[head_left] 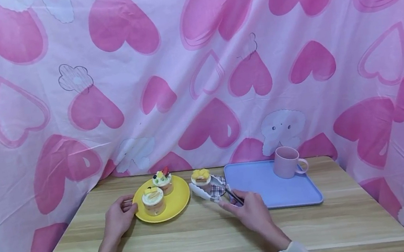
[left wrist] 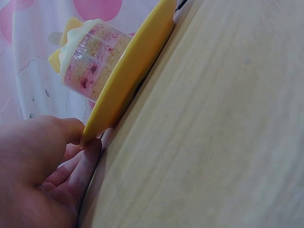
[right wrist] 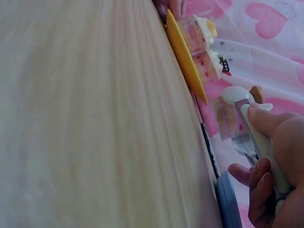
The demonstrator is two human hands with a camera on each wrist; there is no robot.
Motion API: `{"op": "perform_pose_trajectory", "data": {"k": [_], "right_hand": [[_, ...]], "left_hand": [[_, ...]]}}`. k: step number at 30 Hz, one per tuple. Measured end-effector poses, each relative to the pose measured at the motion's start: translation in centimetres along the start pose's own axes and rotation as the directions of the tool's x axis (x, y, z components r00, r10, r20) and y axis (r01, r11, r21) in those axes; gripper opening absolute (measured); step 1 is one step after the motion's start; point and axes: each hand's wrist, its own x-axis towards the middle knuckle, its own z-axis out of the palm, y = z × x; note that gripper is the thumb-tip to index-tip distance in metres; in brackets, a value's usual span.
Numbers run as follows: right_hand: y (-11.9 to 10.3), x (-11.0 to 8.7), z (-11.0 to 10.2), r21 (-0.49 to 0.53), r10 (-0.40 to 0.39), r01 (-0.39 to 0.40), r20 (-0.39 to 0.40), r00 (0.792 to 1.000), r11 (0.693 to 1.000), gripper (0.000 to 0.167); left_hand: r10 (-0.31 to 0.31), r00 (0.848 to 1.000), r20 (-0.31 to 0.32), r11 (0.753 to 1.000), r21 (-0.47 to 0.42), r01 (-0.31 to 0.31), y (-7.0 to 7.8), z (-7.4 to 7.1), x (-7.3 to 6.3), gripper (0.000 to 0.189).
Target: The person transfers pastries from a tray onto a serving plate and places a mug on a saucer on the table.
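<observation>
A: Where do you have the cake cup point(head_left: 202, 180)?

B: I have it just right of the yellow plate point(head_left: 179, 195), near the plaid coaster point(head_left: 217, 191). From the right wrist view, I read it as raised off the tabletop point(head_left: 165, 249).

A: And the grip?

B: My right hand point(head_left: 253, 210) is closed around the tongs point(right wrist: 260, 140), whose two ends flank the cup. My left hand point(head_left: 119, 217) pinches the plate's left rim, thumb on top and fingers beneath.

A: How do you expect the cup to handle?

B: Light, I'd judge. Its clear walls look thin, smooth and a bit slippery, and the layered cake inside is probably soft. I'd squeeze only enough to stop it swivelling; harder could buckle the side.

A: Best place to hold it?

B: The walls, about halfway up, with the ends facing each other. I'd avoid the pale cream and yellow topping, which could smear. I can't tell how firmly the ends bear now.

A: The plate?

B: Stiff, I think, and smooth. The near cup point(head_left: 154, 203) and the far cup point(head_left: 164, 183) stand on it, so I'd keep that rim level; a tilt might slide them.
</observation>
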Motion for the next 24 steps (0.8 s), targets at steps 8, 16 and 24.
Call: {"op": "perform_pose_trajectory", "data": {"k": [8, 16, 24], "right_hand": [[-0.5, -0.5, 0.5, 0.030, 0.015, -0.016, 0.034, 0.999, 0.999, 0.074], [-0.8, -0.7, 1.1, 0.016, -0.014, 0.014, 0.024, 1.000, 1.000, 0.079], [-1.4, -0.7, 1.7, 0.004, -0.025, 0.025, 0.039, 0.999, 1.000, 0.077]], "left_hand": [[0.003, 1.000, 0.000, 1.000, -0.002, -0.003, 0.0, 0.1, 0.1, 0.042], [-0.002, 1.000, 0.008, 1.000, -0.006, 0.002, 0.0, 0.1, 0.0, 0.042], [0.006, 1.000, -0.005, 1.000, 0.005, -0.006, -0.2, 0.0, 0.0, 0.041]]}}
